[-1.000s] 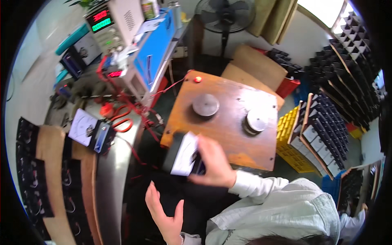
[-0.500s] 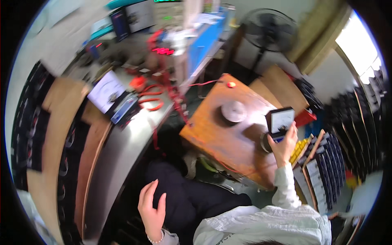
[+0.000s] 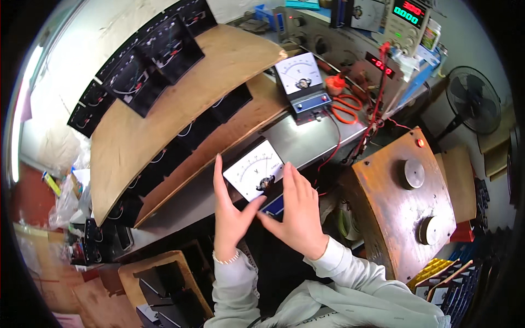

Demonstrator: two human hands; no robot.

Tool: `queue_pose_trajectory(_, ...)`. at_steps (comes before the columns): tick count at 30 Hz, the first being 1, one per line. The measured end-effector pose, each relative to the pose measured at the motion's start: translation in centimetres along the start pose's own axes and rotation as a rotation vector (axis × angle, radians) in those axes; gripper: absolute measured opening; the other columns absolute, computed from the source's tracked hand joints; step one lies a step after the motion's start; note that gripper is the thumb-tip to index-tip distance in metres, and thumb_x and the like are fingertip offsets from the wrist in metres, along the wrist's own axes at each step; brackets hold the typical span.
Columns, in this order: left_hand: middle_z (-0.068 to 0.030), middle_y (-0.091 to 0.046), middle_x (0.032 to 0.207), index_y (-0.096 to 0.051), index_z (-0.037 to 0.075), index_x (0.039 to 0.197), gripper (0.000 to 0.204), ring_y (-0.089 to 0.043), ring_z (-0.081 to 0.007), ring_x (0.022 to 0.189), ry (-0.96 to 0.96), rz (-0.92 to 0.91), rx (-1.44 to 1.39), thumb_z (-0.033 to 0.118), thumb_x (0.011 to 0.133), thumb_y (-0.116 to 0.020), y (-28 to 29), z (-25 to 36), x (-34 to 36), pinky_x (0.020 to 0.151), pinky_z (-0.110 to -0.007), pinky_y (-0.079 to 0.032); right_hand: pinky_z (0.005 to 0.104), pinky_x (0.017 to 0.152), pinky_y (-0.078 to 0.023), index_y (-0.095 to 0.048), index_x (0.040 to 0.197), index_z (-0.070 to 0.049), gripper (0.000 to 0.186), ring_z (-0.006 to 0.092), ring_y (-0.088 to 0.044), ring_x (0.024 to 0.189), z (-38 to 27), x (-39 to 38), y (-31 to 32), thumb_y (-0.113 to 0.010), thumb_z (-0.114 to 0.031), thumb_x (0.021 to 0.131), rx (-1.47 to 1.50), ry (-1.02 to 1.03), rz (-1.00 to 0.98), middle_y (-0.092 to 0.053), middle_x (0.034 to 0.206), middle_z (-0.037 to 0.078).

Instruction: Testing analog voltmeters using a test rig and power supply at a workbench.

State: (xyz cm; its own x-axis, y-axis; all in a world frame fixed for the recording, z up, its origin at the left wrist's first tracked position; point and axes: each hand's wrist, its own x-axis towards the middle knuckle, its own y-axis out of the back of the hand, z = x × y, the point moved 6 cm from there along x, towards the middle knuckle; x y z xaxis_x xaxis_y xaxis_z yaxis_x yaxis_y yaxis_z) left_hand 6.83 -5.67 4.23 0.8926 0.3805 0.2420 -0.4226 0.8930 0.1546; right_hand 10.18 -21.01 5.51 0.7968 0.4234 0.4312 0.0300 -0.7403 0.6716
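An analogue panel meter with a white dial and dark body is held at the edge of the steel bench, between my two hands. My left hand grips its left side, index finger upright beside it and thumb at the lower edge. My right hand holds the right side, with the thumb low near the blue strip. A second meter on a dark base with a blue front stands behind on the steel bench, wired, next to red-orange pliers or leads.
Curved wooden boards carrying several black meter housings fill the left. A wooden box with two metal knobs and a red light stands at right, a fan behind it. A power supply sits at the back. More boards lie lower left.
My right hand has brought the meter from over the wooden box leftward to the bench. My left hand has risen to hold it too. The view has turned toward the left.
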Motion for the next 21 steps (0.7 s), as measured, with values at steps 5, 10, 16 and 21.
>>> queue_pose_trajectory(5, -0.0178, -0.049, 0.142, -0.025, 0.007, 0.155, 0.100, -0.055, -0.0253, 0.128, -0.063, -0.095, 0.019, 0.000, 0.076, -0.084, 1.7, 0.0, 1.8, 0.105, -0.038, -0.048, 0.0445, 0.102, -0.047, -0.043, 0.144, 0.006, 0.080, 0.0414, -0.056, 0.122, 2.2, -1.0, 0.3, -0.082, -0.008, 0.077, 0.252, 0.000, 0.043, -0.055, 0.135, 0.025)
queue_pose_trajectory(10, -0.0177, -0.052, 0.139, -0.023, 0.007, 0.156, 0.101, -0.056, -0.0249, 0.126, -0.104, -0.034, 0.050, 0.001, 0.076, -0.084, 1.7, -0.3, 1.6, 0.104, -0.039, -0.048, 0.0406, 0.098, -0.051, -0.053, 0.138, -0.001, 0.069, 0.0369, -0.060, 0.118, 4.0, -2.3, 0.8, -0.084, -0.006, 0.076, 0.307, -0.083, 0.055, -0.057, 0.133, 0.020)
queue_pose_trajectory(16, -0.0174, -0.052, 0.139, -0.022, 0.008, 0.158, 0.103, -0.057, -0.0249, 0.125, -0.029, -0.014, -0.044, 0.000, 0.076, -0.084, 1.2, -0.2, 1.4, 0.105, -0.039, -0.048, 0.0357, 0.088, -0.054, -0.059, 0.128, -0.001, 0.058, 0.0295, -0.064, 0.108, 4.4, -2.5, 1.9, -0.084, -0.002, 0.076, 0.344, -0.100, 0.092, -0.059, 0.125, 0.018)
queue_pose_trajectory(21, -0.0163, -0.045, 0.147, -0.014, 0.013, 0.160, 0.105, -0.052, -0.0270, 0.132, 0.031, -0.087, 0.006, -0.001, 0.079, -0.080, 1.7, 0.1, 1.1, 0.106, -0.041, -0.048, 0.0302, 0.074, -0.056, -0.064, 0.115, 0.000, 0.039, 0.0208, -0.069, 0.089, 4.9, -3.2, 1.8, -0.081, 0.002, 0.080, 0.448, -0.105, 0.091, -0.064, 0.107, 0.014)
